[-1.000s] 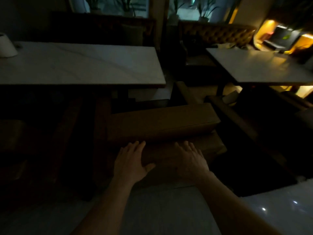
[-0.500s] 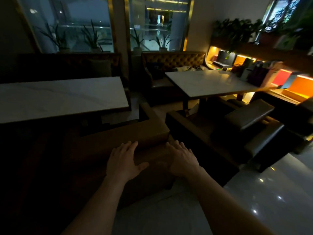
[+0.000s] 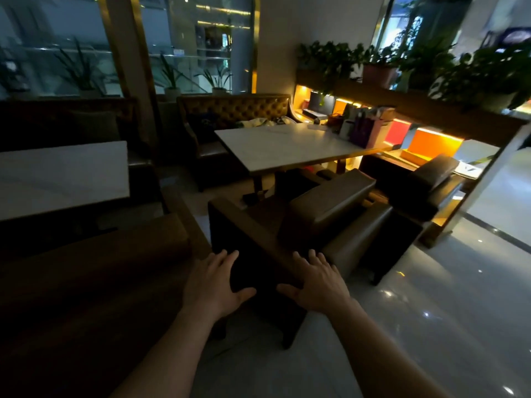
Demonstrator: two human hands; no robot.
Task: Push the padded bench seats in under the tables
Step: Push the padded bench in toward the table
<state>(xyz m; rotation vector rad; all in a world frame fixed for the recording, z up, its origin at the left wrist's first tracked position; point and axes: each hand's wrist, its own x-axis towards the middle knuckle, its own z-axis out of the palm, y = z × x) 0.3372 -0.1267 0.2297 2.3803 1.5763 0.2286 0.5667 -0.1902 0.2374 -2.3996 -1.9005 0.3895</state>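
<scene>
A dark padded seat (image 3: 330, 222) with a thick back cushion stands in front of the right marble table (image 3: 290, 147), angled away from it. My left hand (image 3: 214, 282) and my right hand (image 3: 314, 281) are both spread flat, fingers apart, at the seat's near dark corner (image 3: 253, 271); I cannot tell if they touch it. At lower left a brown padded bench (image 3: 94, 271) sits against the left marble table (image 3: 63, 176), partly under its edge.
A second dark seat (image 3: 428, 188) stands further right by a lit shelf unit (image 3: 416, 139) with bags and boxes. A tufted sofa (image 3: 235, 113) backs the right table. Glossy tiled floor (image 3: 431, 326) spreads at right. Plants line the window and shelf top.
My view has swung right, away from the brown bench. Both hands have left the bench's back and now hover at the dark seat by the right table.
</scene>
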